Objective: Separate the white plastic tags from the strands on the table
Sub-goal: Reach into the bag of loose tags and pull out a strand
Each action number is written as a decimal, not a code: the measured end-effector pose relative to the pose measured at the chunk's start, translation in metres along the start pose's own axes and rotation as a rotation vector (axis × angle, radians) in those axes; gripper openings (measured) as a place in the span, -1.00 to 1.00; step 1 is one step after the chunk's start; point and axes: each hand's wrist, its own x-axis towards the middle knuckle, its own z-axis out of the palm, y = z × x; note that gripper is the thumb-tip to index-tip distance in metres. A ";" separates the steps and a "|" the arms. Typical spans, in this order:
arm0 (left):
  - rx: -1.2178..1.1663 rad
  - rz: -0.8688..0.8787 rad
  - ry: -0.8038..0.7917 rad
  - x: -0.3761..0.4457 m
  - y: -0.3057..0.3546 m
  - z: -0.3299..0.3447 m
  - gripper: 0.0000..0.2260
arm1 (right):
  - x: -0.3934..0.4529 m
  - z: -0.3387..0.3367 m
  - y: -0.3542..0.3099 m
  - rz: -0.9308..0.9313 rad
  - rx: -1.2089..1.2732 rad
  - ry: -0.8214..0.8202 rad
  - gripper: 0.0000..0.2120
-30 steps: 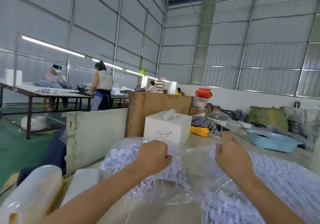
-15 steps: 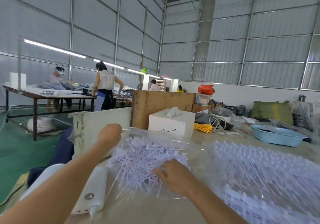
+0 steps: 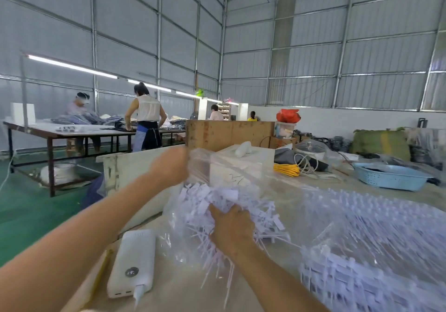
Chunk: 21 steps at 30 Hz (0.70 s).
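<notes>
Lifting the clear bag (image 3: 200,164) higher than a moment ago, the left hand (image 3: 170,167) grips its edge, while the right hand (image 3: 233,227), fingers curled, now digs into the white tags (image 3: 217,198) on the table (image 3: 277,285).

Power bank (image 3: 132,262) lies left of the tags (image 3: 224,205) (basket (image 3: 392,177) far right).

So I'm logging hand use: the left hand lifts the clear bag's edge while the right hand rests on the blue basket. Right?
Not quite. The head view shows the right hand gripping the bundle of white tags, not the blue basket farther back. The left hand does lift the clear bag.
</notes>
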 end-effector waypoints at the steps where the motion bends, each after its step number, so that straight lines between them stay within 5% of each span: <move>1: 0.155 0.009 0.011 -0.003 -0.005 -0.008 -0.82 | 0.006 -0.005 0.008 0.023 0.014 -0.002 -0.46; 4: 0.444 0.012 -0.132 -0.013 -0.028 -0.027 -0.61 | 0.029 -0.027 0.031 0.052 -0.080 0.113 -0.55; 7: 0.222 0.000 -0.286 -0.016 -0.037 -0.045 -0.70 | 0.050 -0.037 0.036 0.129 -0.094 0.227 -0.60; 11: -0.115 0.054 -0.098 -0.005 -0.004 -0.043 -0.84 | 0.048 0.003 0.003 -0.103 -0.037 0.074 -0.50; 15: 0.129 0.065 0.101 -0.005 0.026 -0.014 -0.72 | 0.046 -0.009 0.007 -0.210 0.081 -0.084 -0.36; 18: 0.187 0.574 0.473 -0.012 0.038 0.011 -0.72 | 0.040 -0.039 0.035 -0.257 0.026 0.288 -0.45; 20: 0.257 0.806 0.460 -0.016 0.049 0.033 -0.73 | 0.036 -0.048 0.060 -0.262 0.077 0.375 -0.58; 21: 0.284 0.773 0.319 -0.017 0.055 0.046 -0.70 | 0.034 -0.047 0.072 -0.268 0.081 0.293 -0.59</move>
